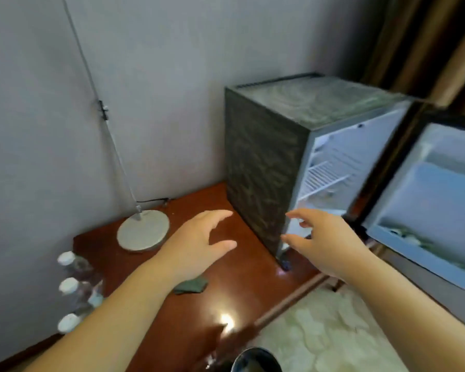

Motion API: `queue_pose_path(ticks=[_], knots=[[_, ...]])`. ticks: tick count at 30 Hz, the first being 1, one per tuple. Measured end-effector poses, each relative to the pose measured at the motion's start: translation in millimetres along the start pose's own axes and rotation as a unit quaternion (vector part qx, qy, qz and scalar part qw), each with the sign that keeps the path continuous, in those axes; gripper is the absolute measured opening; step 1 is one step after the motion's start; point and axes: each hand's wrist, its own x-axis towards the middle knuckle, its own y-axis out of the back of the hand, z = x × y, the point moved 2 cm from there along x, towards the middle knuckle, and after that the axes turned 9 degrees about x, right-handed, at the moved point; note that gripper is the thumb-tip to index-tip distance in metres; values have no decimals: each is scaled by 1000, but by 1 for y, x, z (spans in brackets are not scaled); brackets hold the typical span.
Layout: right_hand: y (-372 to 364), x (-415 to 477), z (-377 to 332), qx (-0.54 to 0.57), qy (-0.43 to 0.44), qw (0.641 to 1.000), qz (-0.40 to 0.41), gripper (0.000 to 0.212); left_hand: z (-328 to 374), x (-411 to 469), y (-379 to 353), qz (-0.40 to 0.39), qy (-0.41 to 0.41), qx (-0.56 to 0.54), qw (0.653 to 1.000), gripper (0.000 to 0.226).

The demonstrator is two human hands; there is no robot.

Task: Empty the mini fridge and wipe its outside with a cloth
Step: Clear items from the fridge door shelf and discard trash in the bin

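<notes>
A dark mini fridge (263, 162) stands on a red-brown wooden surface (242, 285), its door (427, 210) swung open to the right. Its white inside with a wire shelf (325, 178) looks bare. My left hand (199, 245) hovers open over the wood, left of the fridge's lower front corner. My right hand (330, 240) reaches with spread fingers toward the fridge's front lower edge and holds nothing. A folded dark green cloth (191, 285) lies on the wood below my left wrist. The frame is blurred.
Three white-capped bottles (69, 285) stand in a row at the left edge of the wood. A lamp's round grey base (142, 230) with a slanted pole sits near the wall. A pale patterned floor (328, 331) lies below right. A dark round object (255, 361) is at the bottom.
</notes>
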Motion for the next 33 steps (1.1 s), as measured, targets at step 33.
queue_pose_path(ticks=[33], knots=[[161,-4,420,4,-298,954,29,45,305,282,-322,-226,-141,-25,964,53]])
